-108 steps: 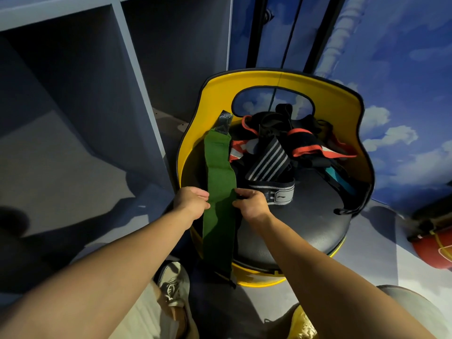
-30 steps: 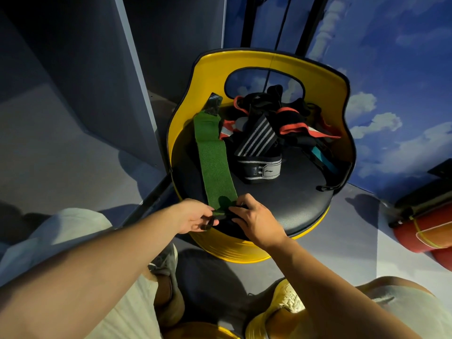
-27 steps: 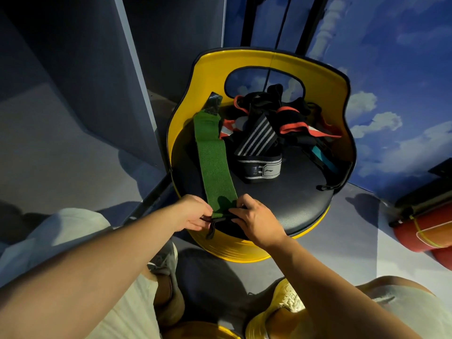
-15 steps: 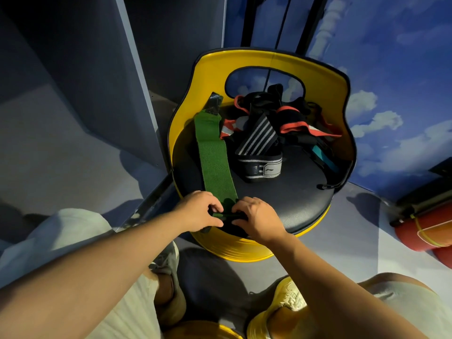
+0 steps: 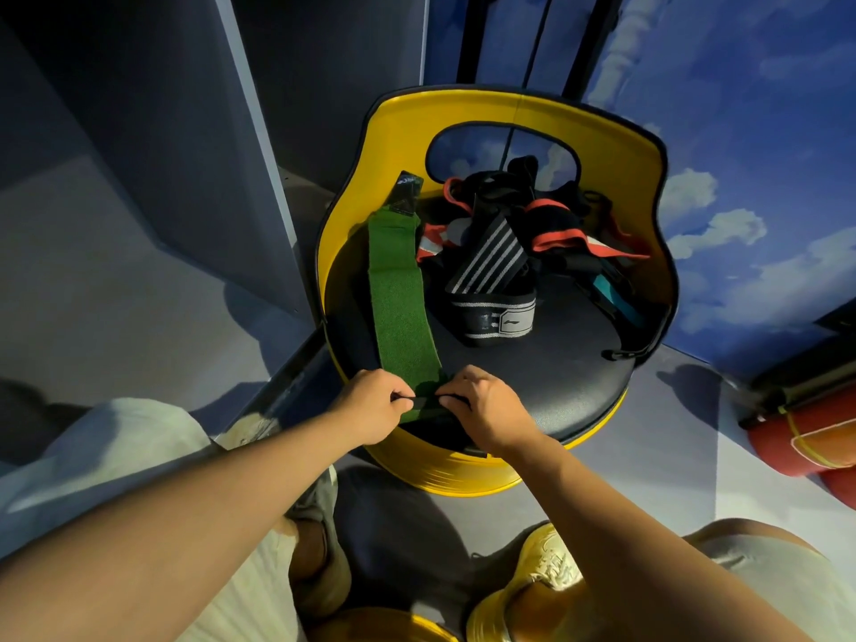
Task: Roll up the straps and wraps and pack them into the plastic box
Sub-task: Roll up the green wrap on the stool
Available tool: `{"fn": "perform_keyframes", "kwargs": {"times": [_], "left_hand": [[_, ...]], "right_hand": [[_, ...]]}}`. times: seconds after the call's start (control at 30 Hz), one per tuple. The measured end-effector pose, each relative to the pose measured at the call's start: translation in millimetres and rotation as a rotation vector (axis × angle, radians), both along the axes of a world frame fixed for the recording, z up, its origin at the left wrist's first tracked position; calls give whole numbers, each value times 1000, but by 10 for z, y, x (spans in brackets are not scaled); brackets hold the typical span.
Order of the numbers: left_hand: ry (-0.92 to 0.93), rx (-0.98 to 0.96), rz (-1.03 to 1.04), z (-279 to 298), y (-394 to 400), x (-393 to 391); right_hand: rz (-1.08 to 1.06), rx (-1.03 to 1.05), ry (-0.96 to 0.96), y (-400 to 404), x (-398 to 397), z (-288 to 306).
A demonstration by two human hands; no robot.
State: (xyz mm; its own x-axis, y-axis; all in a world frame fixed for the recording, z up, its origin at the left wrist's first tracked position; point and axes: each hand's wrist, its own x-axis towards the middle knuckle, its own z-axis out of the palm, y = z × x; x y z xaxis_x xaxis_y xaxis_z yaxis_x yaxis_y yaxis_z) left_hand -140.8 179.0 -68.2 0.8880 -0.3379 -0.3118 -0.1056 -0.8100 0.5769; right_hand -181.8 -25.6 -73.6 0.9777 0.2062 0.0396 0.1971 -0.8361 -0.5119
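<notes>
From the head camera, both hands, left [image 5: 375,405] and right [image 5: 481,407], pinched the near end of the long green fabric wrap [image 5: 402,312] lying on the black-cushioned yellow stool [image 5: 574,386]. Its first turn was barely begun, where seconds before it had dangled off the edge; the tangled pile of other straps [image 5: 519,243] waited, no plastic box visible.

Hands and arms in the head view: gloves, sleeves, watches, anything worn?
Nothing worn. The left hand and right hand are bare, no gloves, no rings showing. Both forearms are bare all the way to the frame edge, so no sleeves are in view. No watch, band or tape on either wrist.
</notes>
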Motion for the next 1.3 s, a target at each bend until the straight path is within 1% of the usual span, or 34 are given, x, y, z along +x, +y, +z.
{"fn": "perform_keyframes", "kwargs": {"times": [0.1,0.17,0.27,0.37,0.53,0.63,0.77,0.9,1.07,1.13,1.2,1.3], "left_hand": [[-4,-42,33,-29,0,-4],[-39,-33,-2,-26,-4,-11],[-89,-19,-27,-15,-15,-33],[-56,-24,8,-16,-19,-54],[34,-56,104,-49,-6,-50],[3,-64,114,-56,8,-50],[-105,9,45,11,35,-54],[-155,-15,-19,36,50,-71],[-350,65,-170,36,75,-110],[-358,97,-214,26,82,-131],[-348,169,-250,4,68,-140],[-381,224,-242,-27,50,-157]], "right_hand": [[19,-39,-78,6,12,-9],[40,-79,-138,20,14,-22],[52,-84,-209,40,8,-76],[81,-85,-263,43,-7,-125],[150,-198,-384,56,-5,-197],[191,-267,-434,36,-30,-227],[241,-354,-373,-47,-103,-195],[243,-368,-334,-60,-47,-181],[249,-369,-334,-20,-27,-180],[242,-347,-335,-18,-24,-162],[228,-336,-321,-14,-19,-151],[210,-331,-269,-5,-21,-158]]}}
